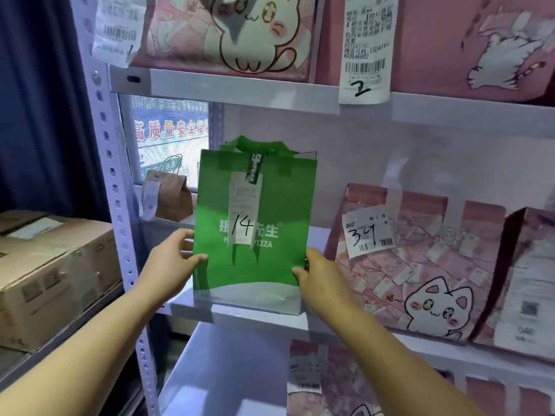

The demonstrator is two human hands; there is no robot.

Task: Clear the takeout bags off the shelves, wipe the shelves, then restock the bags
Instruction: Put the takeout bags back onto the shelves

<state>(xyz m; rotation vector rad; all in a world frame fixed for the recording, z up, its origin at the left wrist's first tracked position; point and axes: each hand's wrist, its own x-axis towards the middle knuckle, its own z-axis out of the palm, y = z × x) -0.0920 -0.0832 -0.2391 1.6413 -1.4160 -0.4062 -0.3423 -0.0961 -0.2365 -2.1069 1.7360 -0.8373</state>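
Observation:
A green pizza takeout bag [270,274] with a receipt marked "14" stands upright at the front edge of the middle shelf [192,309]. My left hand [172,259] grips its left side and my right hand [319,280] grips its lower right side. To its right on the same shelf leans a pink cat-print bag [420,280] with a receipt marked "34". A small brown paper bag [172,195] stands behind, at the back left of the shelf.
More pink cat bags fill the upper shelf [240,88] and the lower shelf [228,370]; one upper receipt [365,49] is marked "2". Another pink bag [528,280] stands at far right. Cardboard boxes [51,271] sit left of the white perforated upright [120,205].

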